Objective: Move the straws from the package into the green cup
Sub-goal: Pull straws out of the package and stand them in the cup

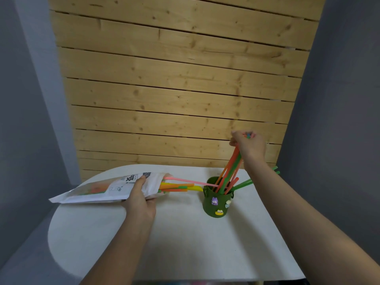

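Straws (231, 169) near-upright in green cup (216, 204), right hand (247, 145) pinching tops; left hand (139, 199) grips package (102, 189).

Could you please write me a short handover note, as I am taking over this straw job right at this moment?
Left hand: grips the white package near its open end and holds it on the table.
Right hand: pinches the tops of a bunch of orange and green straws whose lower ends are already in the green cup.
Done: several straws stand in the cup, some leaning out to the right.
Left: let go of the held bunch; a pink straw bridges from the package mouth to the cup rim, and yellow, orange and green straws still stick out of the package.
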The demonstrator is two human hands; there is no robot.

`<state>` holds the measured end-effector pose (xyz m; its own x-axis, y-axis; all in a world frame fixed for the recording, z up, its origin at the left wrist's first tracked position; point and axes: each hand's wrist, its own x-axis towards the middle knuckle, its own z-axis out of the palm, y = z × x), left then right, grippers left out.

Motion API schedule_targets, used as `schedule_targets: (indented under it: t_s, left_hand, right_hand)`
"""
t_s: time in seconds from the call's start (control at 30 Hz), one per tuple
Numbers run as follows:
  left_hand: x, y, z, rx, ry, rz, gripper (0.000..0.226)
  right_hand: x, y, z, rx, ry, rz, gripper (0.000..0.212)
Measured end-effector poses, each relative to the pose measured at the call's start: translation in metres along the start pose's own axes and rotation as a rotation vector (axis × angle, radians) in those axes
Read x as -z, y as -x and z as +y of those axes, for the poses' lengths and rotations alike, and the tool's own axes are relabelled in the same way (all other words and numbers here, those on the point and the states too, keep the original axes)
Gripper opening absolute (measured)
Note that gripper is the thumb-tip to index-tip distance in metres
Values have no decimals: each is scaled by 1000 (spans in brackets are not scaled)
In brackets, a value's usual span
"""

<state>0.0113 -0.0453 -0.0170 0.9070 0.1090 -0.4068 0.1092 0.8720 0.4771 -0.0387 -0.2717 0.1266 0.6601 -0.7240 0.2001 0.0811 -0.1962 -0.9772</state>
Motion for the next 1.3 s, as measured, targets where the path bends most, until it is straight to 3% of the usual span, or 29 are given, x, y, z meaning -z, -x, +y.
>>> schedule_targets:
  t_s: [0.27, 0.53, 0.63, 0.7, 0.83, 1.07, 1.3]
  left_hand:
    - [1, 1, 1, 16, 9, -4, 69]
    - [1, 9, 4, 4, -7, 17, 69]
    - [-1, 17, 8, 7, -14, 10, 65]
    - [-2, 22, 11, 5, -13, 6, 64]
    - [-3, 27, 14, 10, -7, 8, 64]
    - [-10, 28, 17, 13, 12, -32, 60]
    - [-13, 19, 18, 5, 24, -49, 61]
  right_hand:
    - [15, 3, -1, 155, 100, 105, 10]
    - [24, 16, -12, 467, 369, 35, 11]
    - [22, 27, -20, 548, 428, -101, 14]
    - [17, 31, -25, 534, 460, -279, 15]
    - [2, 30, -20, 381, 589, -689, 14]
    - [-21, 16, 6, 206, 822, -1083, 27]
    - [-52, 6, 24, 228, 1185, -1217, 29]
